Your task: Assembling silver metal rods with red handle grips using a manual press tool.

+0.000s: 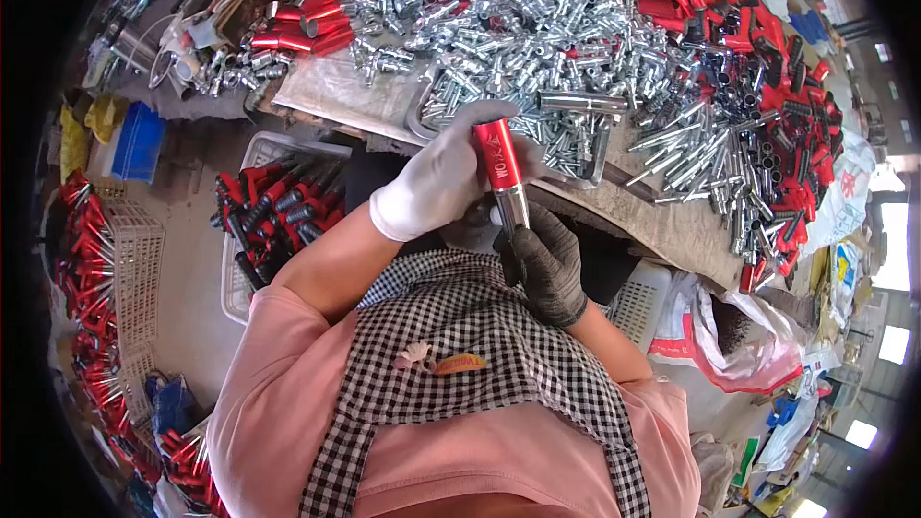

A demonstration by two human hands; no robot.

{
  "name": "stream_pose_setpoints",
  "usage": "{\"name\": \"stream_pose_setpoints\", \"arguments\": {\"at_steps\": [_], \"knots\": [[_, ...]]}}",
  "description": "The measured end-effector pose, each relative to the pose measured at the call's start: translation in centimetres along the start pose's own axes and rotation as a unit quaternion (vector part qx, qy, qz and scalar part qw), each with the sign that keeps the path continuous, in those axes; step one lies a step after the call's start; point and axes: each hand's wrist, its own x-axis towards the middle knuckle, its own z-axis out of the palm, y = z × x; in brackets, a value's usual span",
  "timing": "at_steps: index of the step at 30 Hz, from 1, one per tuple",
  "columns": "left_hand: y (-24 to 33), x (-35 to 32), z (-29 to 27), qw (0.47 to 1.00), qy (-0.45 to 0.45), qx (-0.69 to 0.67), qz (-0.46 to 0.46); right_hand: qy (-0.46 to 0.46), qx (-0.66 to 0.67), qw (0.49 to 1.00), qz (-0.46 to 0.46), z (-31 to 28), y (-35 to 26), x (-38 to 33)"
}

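Red tube (498, 153) w/ a silver end is held up at the near side of the metal tray (418, 117); its top overlaps the tray's near edge in this view; L hand (436, 176), white glove, is wrapped round the red part; R hand (549, 267), dark gray glove, is wrapped round the silver end, so both grips are clamped on the red tube; the very btm is hidden by the dark glove.

Tray is full of little silver bits; a fat silver pipe (582, 103) lies across its R part; more silver bits (518, 14) pile up right behind the tray, so it's tight there; silver rods (686, 153) lie just R of it.

Bench (336, 86) top shows in a strip L of the tray, & again R of it b/w the rods & the near edge, so there's more room there; white basket (231, 278) w/ red & black handles (278, 211) sits L & in front of the tray; floor (187, 249) shows past that, farther L of the tray.
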Motion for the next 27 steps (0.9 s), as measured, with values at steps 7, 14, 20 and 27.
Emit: {"name": "stream_pose_setpoints", "arguments": {"at_steps": [7,14,20,27], "knots": [[0.2,1.1,3.9,0.977,0.205,-0.032,-0.039,-0.117,0.085,0.989,0.030,-0.2,3.5,1.6],[-1.1,-2.3,3.2,0.963,0.213,-0.084,-0.142,0.139,-0.580,0.803,0.014,-8.3,-10.2,5.8],[-2.0,-2.6,4.3,0.978,0.095,-0.024,-0.184,0.234,-0.760,0.606,0.026,-21.7,-13.2,14.0],[-1.5,-3.8,5.2,0.956,0.059,0.070,-0.278,0.333,-0.599,0.721,-0.101,-23.5,-12.1,13.6]]}}
